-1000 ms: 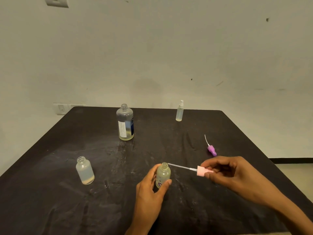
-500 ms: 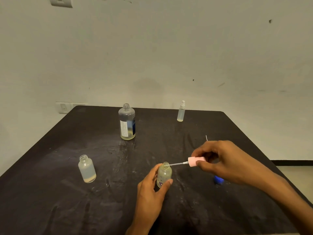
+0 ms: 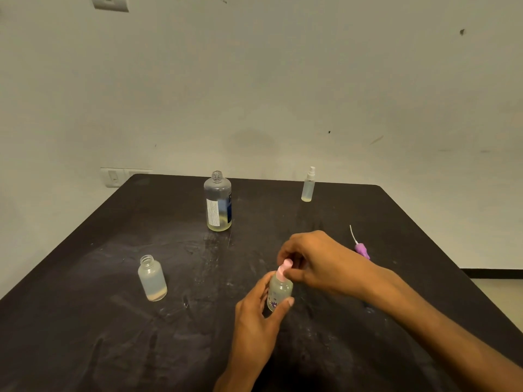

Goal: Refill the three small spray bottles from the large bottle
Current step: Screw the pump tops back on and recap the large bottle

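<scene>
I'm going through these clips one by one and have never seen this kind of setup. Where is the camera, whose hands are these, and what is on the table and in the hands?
There is no machine here: a person works with bare hands, and the single picture comes from a wide-angle camera worn on the head, looking forward and down.

On the black table stand a large bottle with no cap, an open small frosted bottle to the left, and a slim spray bottle with its sprayer on, at the far side. A purple spray head with its thin tube lies loose to the right.

The left hand grips a small bottle standing on the table. The right hand pinches a pink spray head sitting on that bottle's neck, probably to screw it on.
</scene>
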